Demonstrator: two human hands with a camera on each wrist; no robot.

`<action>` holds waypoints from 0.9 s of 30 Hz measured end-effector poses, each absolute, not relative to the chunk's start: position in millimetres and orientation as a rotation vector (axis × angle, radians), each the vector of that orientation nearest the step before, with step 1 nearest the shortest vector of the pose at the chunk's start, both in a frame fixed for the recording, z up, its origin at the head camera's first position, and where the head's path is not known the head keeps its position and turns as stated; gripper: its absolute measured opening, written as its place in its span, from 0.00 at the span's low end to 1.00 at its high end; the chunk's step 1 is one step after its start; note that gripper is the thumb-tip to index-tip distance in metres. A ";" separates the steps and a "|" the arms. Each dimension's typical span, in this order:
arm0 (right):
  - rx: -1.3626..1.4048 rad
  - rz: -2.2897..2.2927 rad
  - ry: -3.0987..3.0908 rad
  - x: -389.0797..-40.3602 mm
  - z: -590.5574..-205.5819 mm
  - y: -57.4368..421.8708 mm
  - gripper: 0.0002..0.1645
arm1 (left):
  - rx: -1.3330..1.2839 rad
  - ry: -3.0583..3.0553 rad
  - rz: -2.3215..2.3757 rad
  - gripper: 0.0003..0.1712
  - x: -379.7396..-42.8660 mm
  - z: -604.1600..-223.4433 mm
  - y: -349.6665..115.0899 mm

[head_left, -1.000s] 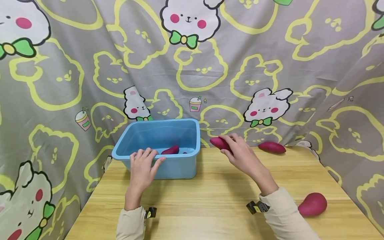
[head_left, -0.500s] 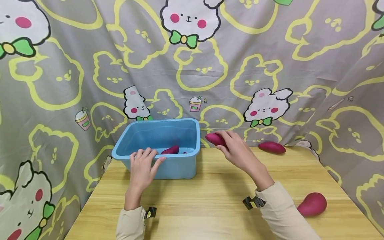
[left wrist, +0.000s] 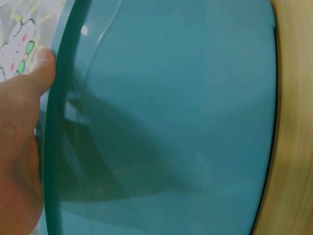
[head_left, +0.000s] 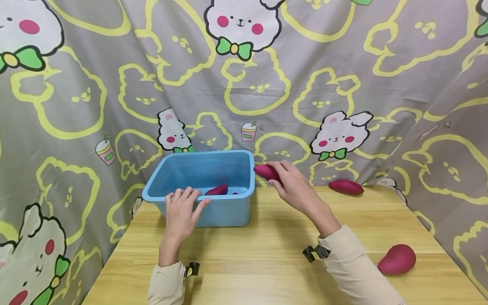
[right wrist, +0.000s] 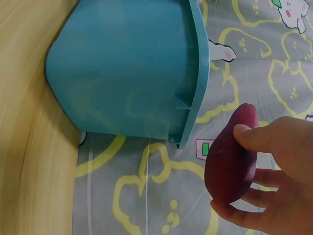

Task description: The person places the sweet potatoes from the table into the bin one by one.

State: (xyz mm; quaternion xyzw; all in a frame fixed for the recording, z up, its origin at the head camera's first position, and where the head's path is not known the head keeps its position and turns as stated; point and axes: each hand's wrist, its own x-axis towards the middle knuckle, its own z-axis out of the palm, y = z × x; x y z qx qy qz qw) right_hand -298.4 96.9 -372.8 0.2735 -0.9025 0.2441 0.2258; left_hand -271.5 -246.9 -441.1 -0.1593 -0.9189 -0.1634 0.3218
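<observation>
My right hand (head_left: 295, 188) holds a purple-red sweet potato (right wrist: 232, 156) between thumb and fingers, above the table just right of a blue plastic tub (head_left: 219, 214). In the head view, the sweet potato's left tip overlaps the edge of the tub's right rim; whether they touch I cannot tell. Over the tub's near rim lie the fingers of my left hand (head_left: 181, 216), with the thumb (left wrist: 45, 68) along the rim in the left wrist view. Inside the tub lies another sweet potato (head_left: 217, 190), partly hidden by the front wall, beside a small purple bit.
A slender sweet potato (head_left: 346, 187) lies at the table's back edge, right of my right hand. Near the right front is a rounder one (head_left: 397, 259). The wooden table (head_left: 244, 262) meets a patterned grey curtain (head_left: 267, 76) behind and at both sides.
My right hand has moved left and slightly up with the sweet potato, closer to the tub's right rim. The left hand has stayed at the near rim.
</observation>
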 end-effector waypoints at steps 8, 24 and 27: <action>0.772 0.702 -2.459 -302.6 -369.8 84.9 0.29 | -0.412 -2.424 -0.435 0.20 -271.4 -440.0 -246.6; 0.769 0.791 -2.426 -309.1 -372.0 65.5 0.29 | -0.405 -2.435 -0.439 0.21 -272.0 -439.6 -245.7; 0.764 0.801 -2.429 -310.2 -370.6 61.8 0.29 | -0.409 -2.426 -0.439 0.21 -272.0 -439.8 -245.8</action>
